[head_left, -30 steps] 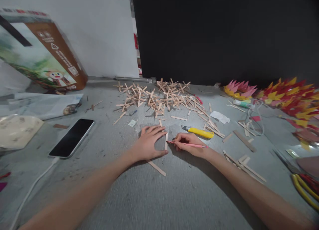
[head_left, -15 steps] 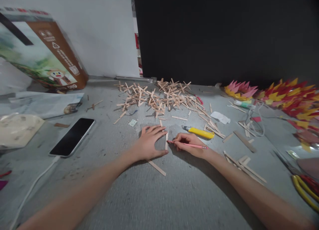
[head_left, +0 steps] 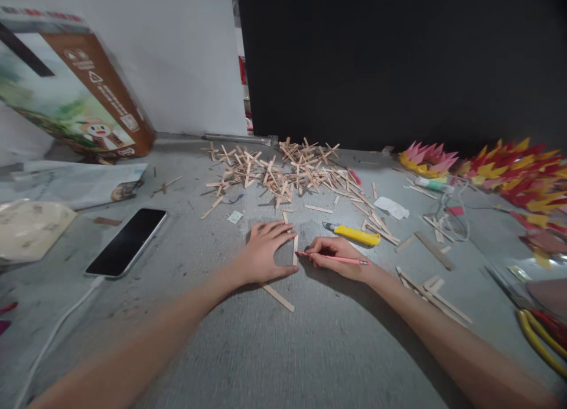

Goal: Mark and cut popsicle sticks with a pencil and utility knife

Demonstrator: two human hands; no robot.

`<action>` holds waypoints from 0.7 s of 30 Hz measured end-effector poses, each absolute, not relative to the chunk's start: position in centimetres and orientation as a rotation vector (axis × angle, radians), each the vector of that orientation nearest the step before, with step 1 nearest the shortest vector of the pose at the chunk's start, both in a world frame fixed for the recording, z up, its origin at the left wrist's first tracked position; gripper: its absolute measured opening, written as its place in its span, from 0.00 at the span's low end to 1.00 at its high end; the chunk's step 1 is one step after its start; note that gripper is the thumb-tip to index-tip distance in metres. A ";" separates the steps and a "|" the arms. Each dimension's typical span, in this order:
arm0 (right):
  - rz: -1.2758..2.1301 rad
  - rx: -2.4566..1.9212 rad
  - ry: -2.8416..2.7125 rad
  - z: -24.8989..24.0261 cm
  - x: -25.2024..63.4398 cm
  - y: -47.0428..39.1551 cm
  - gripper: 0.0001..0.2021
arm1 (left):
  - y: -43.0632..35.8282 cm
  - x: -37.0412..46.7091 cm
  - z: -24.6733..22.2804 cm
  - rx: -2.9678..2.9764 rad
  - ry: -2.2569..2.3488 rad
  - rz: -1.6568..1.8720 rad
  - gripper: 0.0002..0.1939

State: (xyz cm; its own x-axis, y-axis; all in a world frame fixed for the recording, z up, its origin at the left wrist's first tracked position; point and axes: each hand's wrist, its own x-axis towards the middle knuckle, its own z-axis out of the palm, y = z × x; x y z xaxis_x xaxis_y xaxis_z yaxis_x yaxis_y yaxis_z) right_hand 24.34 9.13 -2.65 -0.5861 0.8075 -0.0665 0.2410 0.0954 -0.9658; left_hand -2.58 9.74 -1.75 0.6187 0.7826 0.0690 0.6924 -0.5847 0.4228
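Note:
My left hand [head_left: 266, 252] lies spread on the grey table, its thumb and fingertips touching a wooden craft stick [head_left: 295, 249] that lies lengthwise away from me. Held in a closed grip, a pink pencil [head_left: 341, 259] is in my right hand [head_left: 330, 252], just right of that stick. The pencil's tip meets the stick's right edge or lies very close to it. Another craft stick [head_left: 279, 297] sticks out from under my left palm, its far end hidden. Beyond my right hand lies a yellow utility knife [head_left: 357, 234] with its blade end to the left.
A heap of crossed craft sticks [head_left: 283, 172] lies at the back. On the left are a phone [head_left: 128, 242] with a white cable and a printed box [head_left: 84, 96]. To the right lie loose sticks [head_left: 434, 294], yellow-handled scissors [head_left: 538, 338] and red-yellow paper pieces [head_left: 522, 172].
The view has shifted very slightly. Both hands, the pencil and the stick keep nearly the same places.

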 end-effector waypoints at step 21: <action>1.475 -1.035 -1.905 -2.7 24.3 9.1 0.18 | 9.7 -2.6 -1.7 2.481 1.179 0.350 0.41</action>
